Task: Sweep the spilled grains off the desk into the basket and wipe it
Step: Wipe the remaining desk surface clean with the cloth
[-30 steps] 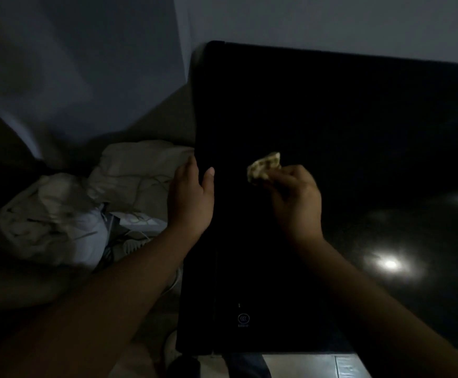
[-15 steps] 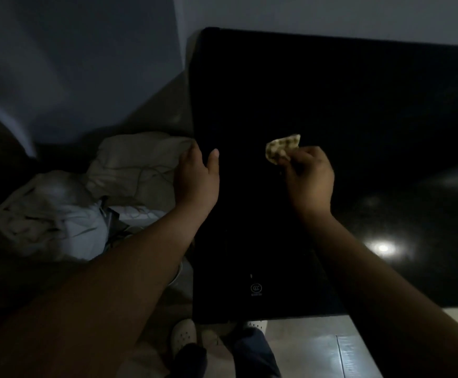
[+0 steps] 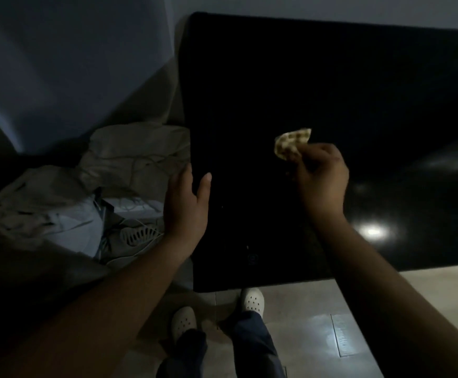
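In the middle of the frame the right hand (image 3: 322, 177) pinches a small crumpled pale checked cloth (image 3: 290, 144) over the glossy black desk top (image 3: 331, 77). The left hand (image 3: 185, 211), fingers straight, thumb spread and holding nothing, rests at the desk's left edge. Between the hands lie a few tiny pale specks (image 3: 222, 207), possibly grains.

One head-worn wide-angle view looks steeply down at the desk (image 3: 317, 77), close above its near left corner. The floor (image 3: 298, 317) shows below the near edge.
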A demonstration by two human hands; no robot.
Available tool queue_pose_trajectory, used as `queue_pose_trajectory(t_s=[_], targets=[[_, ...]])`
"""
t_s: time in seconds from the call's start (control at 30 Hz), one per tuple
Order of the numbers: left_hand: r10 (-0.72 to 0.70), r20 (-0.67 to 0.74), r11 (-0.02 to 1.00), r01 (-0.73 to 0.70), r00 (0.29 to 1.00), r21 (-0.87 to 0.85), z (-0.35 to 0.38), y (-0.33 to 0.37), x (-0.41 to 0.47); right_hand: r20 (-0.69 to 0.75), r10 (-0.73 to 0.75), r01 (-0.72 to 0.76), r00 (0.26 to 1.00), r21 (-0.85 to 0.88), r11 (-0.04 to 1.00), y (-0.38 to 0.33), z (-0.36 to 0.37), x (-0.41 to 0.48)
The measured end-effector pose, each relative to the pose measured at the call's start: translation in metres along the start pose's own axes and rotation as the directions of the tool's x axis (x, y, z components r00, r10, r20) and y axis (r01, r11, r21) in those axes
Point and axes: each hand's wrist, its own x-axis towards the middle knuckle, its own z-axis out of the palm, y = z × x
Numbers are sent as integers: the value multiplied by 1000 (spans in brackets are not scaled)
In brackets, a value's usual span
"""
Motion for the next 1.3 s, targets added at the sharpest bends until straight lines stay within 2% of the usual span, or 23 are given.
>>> queue_pose_trajectory(t_s=[0.1,0.27,0.4,0.57,0.63,0.77,0.83,0.93,1.03,1.17,1.3], targets=[[7,0,1000,-7,1000,15,1,-3,1,98,-36,39,995,-30,999,13,14,-12],[-9,0,999,9,1000,38,-1,2,0,184,-178,191,967,-55,980,8,10,-95],[-51,-6,996,51,999,69,-1,6,-1,280,-142,131,949,61,990,-8,-12,-125],[-27,-15,997,28,1000,70,0,-2,2,35,47,-46,998,-13,999,7,-16,-86],[-6,-20,998,7,1000,57,1,-2,2,21,57,-54,998,-93,994,10,-4,-80],[-11,-20,995,13,1000,100,1,3,1,170,-141,169,975,-166,972,-1,10,-123],[-31,6,990,30,1000,138,-1,5,3,238,-193,237,952,-173,956,-7,2,-148],[-63,78,985,49,995,167,-7,11,4,354,-147,193,924,-97,976,-12,-17,-176],[-111,149,980,83,983,182,-19,24,2,467,-15,40,884,-45,998,-17,-35,-194],[-165,163,965,125,973,232,-38,35,-16,327,103,-105,939,-12,994,-38,-48,-183],[-191,147,959,152,971,237,-57,36,-24,185,130,-132,974,-5,991,-59,-47,-141]])
